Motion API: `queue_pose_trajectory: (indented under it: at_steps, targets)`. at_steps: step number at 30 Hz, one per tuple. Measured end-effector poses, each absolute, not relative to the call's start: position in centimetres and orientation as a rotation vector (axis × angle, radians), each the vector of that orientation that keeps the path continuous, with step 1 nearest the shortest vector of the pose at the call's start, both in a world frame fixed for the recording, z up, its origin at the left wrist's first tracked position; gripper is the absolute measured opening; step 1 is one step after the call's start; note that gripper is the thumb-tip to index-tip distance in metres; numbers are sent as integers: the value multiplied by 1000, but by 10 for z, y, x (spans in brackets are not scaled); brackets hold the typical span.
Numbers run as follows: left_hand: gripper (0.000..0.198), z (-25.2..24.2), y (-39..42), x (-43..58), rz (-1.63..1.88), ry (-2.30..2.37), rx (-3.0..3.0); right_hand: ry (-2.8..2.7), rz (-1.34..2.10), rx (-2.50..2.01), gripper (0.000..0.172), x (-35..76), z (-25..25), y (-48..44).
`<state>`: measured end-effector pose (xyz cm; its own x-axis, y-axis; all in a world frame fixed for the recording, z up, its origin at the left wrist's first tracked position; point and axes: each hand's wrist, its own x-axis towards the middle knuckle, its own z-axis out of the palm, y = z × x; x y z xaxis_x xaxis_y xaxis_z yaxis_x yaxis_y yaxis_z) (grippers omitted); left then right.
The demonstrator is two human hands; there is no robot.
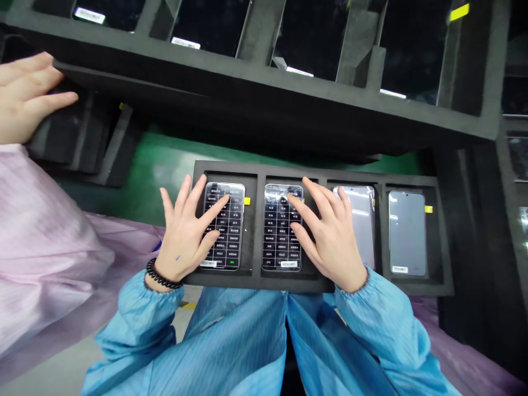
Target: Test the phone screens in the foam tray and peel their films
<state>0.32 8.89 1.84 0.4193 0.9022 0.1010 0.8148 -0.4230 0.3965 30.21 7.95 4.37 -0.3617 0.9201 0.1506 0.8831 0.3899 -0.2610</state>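
Observation:
A black foam tray (259, 280) lies across my lap with smartphones set in its compartments. My left hand (185, 231), fingers spread, has its index fingertip at the upper screen of the leftmost phone (223, 242), which shows a grid of menu buttons. Over the second phone (280, 242), with a similar grid lit up, my right hand (330, 231) is spread too, its index finger at the top of the screen. That hand partly covers the third phone (363, 220). The rightmost phone (407, 234) shows a plain grey screen. Neither hand grips anything.
Above stands a larger black foam tray (231, 66) holding several dark phones. At left, a co-worker's hand (28, 99) in a pink sleeve (41, 220) reaches toward black foam pieces (91, 132). Green surface (165, 165) shows between the trays.

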Motion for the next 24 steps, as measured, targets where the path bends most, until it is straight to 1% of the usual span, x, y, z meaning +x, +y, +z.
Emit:
queue_pose_trajectory:
  at_steps: [2,7,13,19,24]
  targets:
    - [59,19,87,3,433,1514,2388,-2352,199,-1570,38,305,46,78]
    - [66,23,87,-3,515,1635,2279,-2286,307,-1556,38,313,55,78]
    - [63,20,105,-4,500,1534,2360,-2314,459,-1540,40,317,58,83]
    - [62,20,104,4,616,1564,2351,-2423,331,-1576,39,301,58,97]
    - [63,21,97,1,603,1670,2289,-2559,264,-1501,42,282,54,111]
